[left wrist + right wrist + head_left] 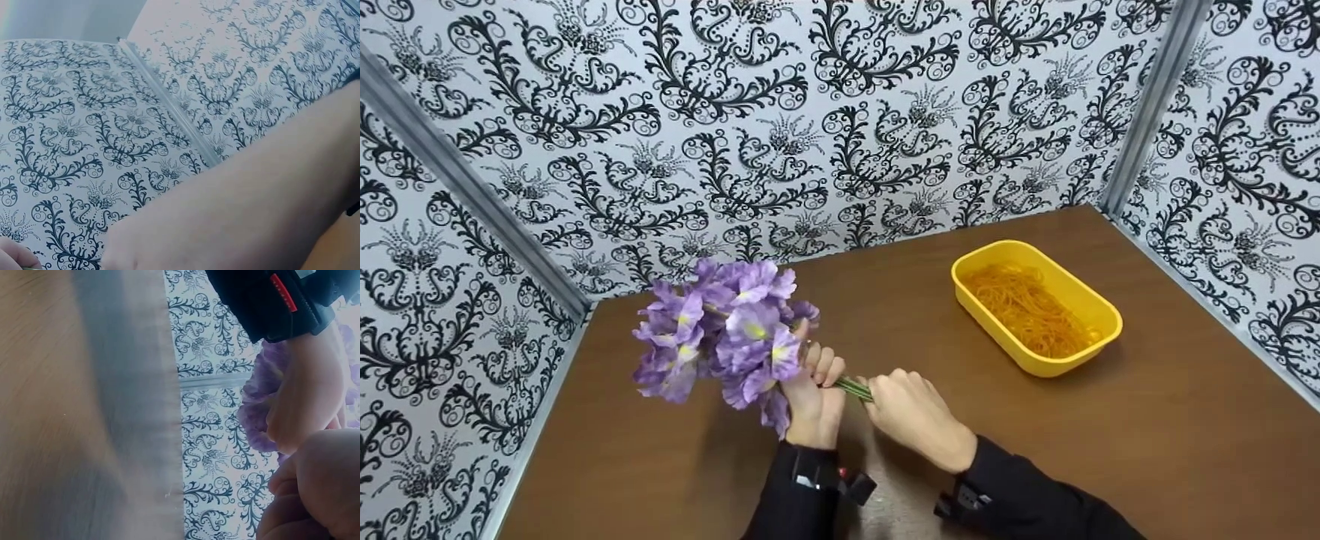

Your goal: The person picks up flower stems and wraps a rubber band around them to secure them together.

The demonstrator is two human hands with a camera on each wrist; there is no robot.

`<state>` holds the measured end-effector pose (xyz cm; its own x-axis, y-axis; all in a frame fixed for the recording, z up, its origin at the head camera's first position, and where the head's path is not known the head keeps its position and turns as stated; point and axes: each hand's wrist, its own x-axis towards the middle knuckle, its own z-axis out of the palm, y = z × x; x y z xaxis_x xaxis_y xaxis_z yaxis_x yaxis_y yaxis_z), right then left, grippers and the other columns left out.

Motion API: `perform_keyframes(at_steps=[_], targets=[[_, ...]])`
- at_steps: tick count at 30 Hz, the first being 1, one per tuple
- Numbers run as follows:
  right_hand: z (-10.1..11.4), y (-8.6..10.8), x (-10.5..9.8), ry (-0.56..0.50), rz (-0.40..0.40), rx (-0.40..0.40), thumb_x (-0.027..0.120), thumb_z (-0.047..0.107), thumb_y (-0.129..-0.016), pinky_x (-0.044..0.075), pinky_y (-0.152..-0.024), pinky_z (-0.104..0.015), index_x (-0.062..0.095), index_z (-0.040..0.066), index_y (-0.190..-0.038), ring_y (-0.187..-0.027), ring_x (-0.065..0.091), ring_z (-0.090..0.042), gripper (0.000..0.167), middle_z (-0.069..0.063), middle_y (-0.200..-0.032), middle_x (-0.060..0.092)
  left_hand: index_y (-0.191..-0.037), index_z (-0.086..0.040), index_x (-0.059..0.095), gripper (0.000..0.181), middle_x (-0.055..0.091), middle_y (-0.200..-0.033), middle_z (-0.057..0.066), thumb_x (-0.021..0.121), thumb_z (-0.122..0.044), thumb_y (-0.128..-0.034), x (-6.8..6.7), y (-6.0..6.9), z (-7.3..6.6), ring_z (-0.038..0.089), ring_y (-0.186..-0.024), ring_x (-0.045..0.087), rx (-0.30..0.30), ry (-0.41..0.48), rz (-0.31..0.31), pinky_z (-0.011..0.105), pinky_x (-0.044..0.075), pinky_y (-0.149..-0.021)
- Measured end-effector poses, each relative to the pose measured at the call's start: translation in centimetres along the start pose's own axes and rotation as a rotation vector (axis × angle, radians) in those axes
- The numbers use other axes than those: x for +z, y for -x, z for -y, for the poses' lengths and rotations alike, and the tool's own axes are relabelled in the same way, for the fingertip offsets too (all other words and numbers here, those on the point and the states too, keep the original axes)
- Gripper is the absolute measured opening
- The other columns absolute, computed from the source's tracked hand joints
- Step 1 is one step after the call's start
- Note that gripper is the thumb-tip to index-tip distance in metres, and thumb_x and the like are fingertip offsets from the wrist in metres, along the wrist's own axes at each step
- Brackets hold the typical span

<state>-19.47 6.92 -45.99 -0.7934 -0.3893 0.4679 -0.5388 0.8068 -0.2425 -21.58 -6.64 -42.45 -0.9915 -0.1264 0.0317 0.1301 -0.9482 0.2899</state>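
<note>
Flowers (750, 330), purple with yellow-white centres, bunched at left and held above the brown tabletop (1185, 412), heads toward the left wall. Left hand (819, 386) just right of the blossoms: fingers curled round the green stems (853, 387), forearm rising steeply from the bottom edge. A short length of stem shows between the hands. Right hand (916, 412): back of hand up, fingers clenched on the lower stems, forearm slanting in from lower right. Rightmost: yellow container (1069, 296), oblong, rounded corners, upright on the tabletop, well apart from the flowers; inside, a tangle of thin amber strands (1027, 311), level below the rim.
</note>
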Motion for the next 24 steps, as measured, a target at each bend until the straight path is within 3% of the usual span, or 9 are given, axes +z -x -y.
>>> perform_keyframes(at_steps=[5, 8, 13, 17, 21, 24], targets=[[-0.1, 0.0, -0.1, 0.003, -0.009, -0.04, 0.061, 0.023, -0.099, 0.041, -0.035, -0.039, 0.044, 0.014, -0.058, -0.042, 0.05, -0.025, 0.046, 0.0, -0.052, 0.038, -0.064, -0.011, 0.053, 0.049, 0.017, -0.051, -0.009, 0.034, -0.014, -0.1084, 0.1, -0.2, -0.5, 0.005, -0.048, 0.007, -0.017, 0.029, -0.036, 0.016, 0.009, -0.044], [-0.1, 0.0, -0.3, 0.001, 0.001, -0.056, 0.063, 0.022, -0.098, 0.04, -0.035, -0.038, 0.043, 0.015, -0.058, -0.041, 0.047, -0.022, 0.045, 0.003, -0.052, 0.036, -0.059, -0.014, 0.046, 0.049, 0.015, -0.052, -0.009, 0.036, -0.012, -0.107, 0.2, -0.1, -0.7, 0.004, -0.048, 0.007, 0.0, 0.02, -0.04, 0.017, 0.008, -0.043], [0.3, 0.2, -1.1, 0.014, -0.006, -0.05, 0.07, 0.017, -0.087, 0.038, -0.037, -0.037, 0.042, 0.015, -0.062, -0.043, 0.045, -0.021, 0.038, 0.003, -0.054, 0.035, -0.056, -0.018, 0.031, 0.048, 0.011, -0.054, -0.008, 0.034, -0.007, -0.1027, 0.5, 0.5, -0.4, 0.004, -0.046, 0.007, 0.07, -0.029, 0.013, 0.018, 0.007, -0.042], [0.9, 0.3, -1.8, -0.005, -0.049, -0.053, 0.075, 0.017, -0.084, 0.042, -0.041, -0.041, 0.048, 0.013, -0.072, -0.05, 0.054, -0.026, 0.03, 0.0, -0.06, 0.046, -0.058, -0.019, 0.028, 0.045, 0.011, -0.054, -0.008, 0.036, -0.006, -0.1004, 0.8, 0.9, 0.2, 0.004, -0.045, 0.008, 0.108, -0.078, 0.047, 0.018, 0.007, -0.042], [1.2, 0.4, -1.6, -0.047, -0.054, -0.051, 0.076, 0.013, -0.081, 0.044, -0.042, -0.042, 0.05, 0.011, -0.076, -0.053, 0.058, -0.028, 0.027, -0.002, -0.062, 0.049, -0.059, -0.02, 0.034, 0.042, 0.012, -0.055, -0.008, 0.045, -0.007, -0.0977, 0.6, 1.2, 1.0, 0.004, -0.046, 0.009, 0.105, -0.127, 0.059, 0.019, 0.007, -0.043], [0.9, 0.5, -0.8, -0.066, -0.031, -0.022, 0.074, 0.009, -0.08, 0.039, -0.038, -0.037, 0.046, 0.014, -0.066, -0.047, 0.052, -0.024, 0.032, 0.002, -0.056, 0.041, -0.063, -0.016, 0.049, 0.031, 0.012, -0.057, -0.007, 0.065, -0.012, -0.0892, 0.1, 1.5, 1.6, 0.005, -0.048, 0.008, 0.101, -0.121, 0.088, 0.019, 0.006, -0.044]])
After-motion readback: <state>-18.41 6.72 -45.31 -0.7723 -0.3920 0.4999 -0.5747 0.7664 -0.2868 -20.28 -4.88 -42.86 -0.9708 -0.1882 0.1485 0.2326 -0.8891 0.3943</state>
